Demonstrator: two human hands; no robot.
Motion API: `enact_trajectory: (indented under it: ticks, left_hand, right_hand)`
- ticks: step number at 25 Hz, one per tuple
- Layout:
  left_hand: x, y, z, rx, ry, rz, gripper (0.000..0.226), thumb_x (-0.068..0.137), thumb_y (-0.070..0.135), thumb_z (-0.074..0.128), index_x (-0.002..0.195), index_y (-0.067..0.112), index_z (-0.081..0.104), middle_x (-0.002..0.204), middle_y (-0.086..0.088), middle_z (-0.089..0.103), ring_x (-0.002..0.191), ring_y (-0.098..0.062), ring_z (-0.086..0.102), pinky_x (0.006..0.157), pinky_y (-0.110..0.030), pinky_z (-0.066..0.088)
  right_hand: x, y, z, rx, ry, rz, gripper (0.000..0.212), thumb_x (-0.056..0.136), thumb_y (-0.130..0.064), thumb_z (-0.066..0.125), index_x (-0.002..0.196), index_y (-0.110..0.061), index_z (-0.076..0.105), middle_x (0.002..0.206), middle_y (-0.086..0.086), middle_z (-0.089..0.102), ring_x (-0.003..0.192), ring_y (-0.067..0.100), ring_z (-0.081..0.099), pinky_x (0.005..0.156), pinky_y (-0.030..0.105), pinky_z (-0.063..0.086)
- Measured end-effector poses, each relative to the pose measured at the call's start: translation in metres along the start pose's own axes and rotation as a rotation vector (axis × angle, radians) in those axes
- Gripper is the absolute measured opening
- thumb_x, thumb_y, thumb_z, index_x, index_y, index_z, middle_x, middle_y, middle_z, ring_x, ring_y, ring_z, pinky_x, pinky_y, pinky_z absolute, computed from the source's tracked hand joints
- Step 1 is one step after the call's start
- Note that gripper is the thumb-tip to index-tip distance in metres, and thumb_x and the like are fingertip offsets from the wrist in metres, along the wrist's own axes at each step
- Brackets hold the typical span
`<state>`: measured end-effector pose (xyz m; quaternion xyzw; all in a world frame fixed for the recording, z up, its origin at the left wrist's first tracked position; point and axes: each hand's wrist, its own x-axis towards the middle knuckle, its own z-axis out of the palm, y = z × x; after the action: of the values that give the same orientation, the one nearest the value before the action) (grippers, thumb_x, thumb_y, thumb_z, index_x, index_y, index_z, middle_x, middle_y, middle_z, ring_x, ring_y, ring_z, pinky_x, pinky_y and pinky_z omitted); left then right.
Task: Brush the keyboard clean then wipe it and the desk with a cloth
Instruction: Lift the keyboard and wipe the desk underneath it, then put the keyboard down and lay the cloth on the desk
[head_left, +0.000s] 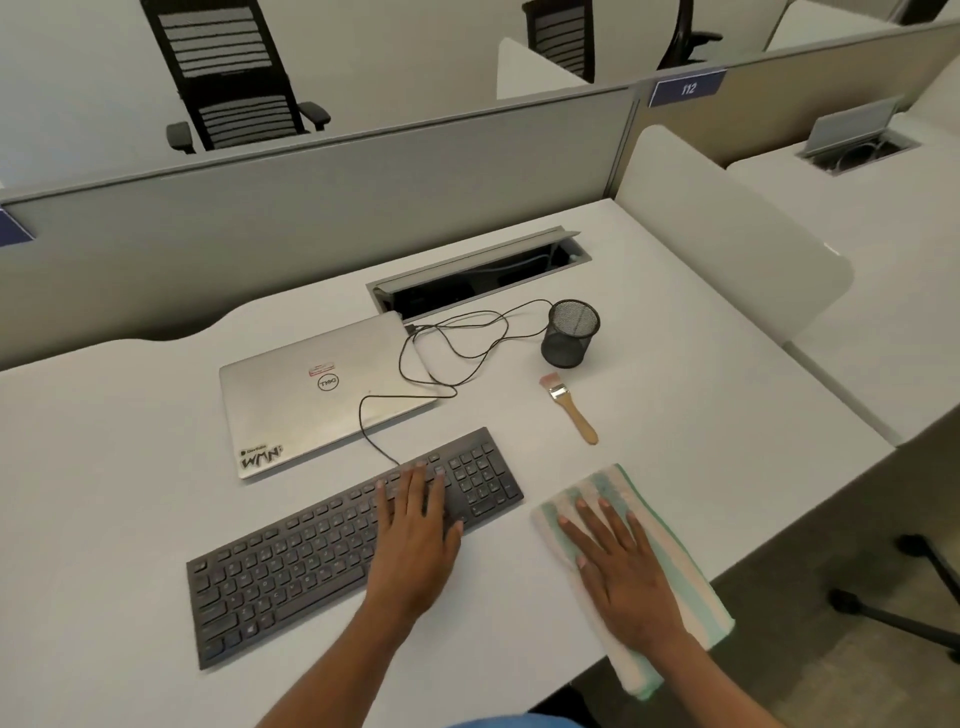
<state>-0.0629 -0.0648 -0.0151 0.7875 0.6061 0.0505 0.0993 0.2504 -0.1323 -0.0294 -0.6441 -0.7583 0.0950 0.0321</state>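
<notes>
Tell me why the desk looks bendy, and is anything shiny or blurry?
In the head view, the wide-angle lens bows the desk edge and the partition; light is soft and even, with faint shadows beside the pen cup and the left hand; the laptop lid has a dull sheen, no harsh glare; keyboard lettering looks slightly soft.

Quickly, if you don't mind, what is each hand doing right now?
Left hand: open, flat on the keyboard.
Right hand: open, pressing the cloth on the desk.
</notes>
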Motion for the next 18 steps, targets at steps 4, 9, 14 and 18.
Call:
enact_trajectory:
  ticks: [4,9,14,18]
  left_hand:
    - [0.014,0.052,0.019,0.031,-0.011,0.168,0.067,0.102,0.047,0.038,0.159,0.012,0.040,0.167,-0.015,0.037,0.158,-0.032,0.029,0.124,-0.058,0.013]
    - [0.039,0.096,0.033,0.030,-0.064,0.231,0.066,0.102,0.043,0.039,0.160,0.012,0.040,0.166,-0.015,0.040,0.156,-0.030,0.036,0.125,-0.058,0.031]
    - [0.063,0.120,0.042,0.072,-0.071,0.196,0.068,0.101,0.042,0.037,0.159,0.008,0.042,0.165,-0.017,0.040,0.156,-0.033,0.035,0.126,-0.058,0.029]
    - [0.075,0.132,0.047,0.123,-0.108,0.142,0.069,0.103,0.041,0.036,0.160,0.003,0.037,0.168,-0.021,0.034,0.158,-0.036,0.028,0.129,-0.056,0.016]
  right_hand:
    - [0.006,0.044,-0.008,-0.002,0.013,0.043,0.055,0.107,-0.035,0.032,0.160,-0.043,0.016,0.170,-0.014,0.007,0.158,0.016,0.003,0.125,0.052,0.019]
    - [0.016,0.097,-0.021,-0.002,0.029,0.044,0.054,0.107,-0.036,0.027,0.160,-0.040,0.019,0.170,-0.012,0.011,0.158,0.018,0.007,0.124,0.053,0.020]
    - [0.035,0.141,-0.030,-0.003,0.024,0.068,0.055,0.106,-0.036,0.026,0.161,-0.039,0.017,0.170,-0.012,0.008,0.158,0.018,0.005,0.125,0.053,0.018]
    - [0.051,0.161,-0.033,-0.021,0.029,0.071,0.055,0.106,-0.037,0.024,0.161,-0.039,0.016,0.170,-0.012,0.006,0.158,0.018,0.004,0.125,0.053,0.017]
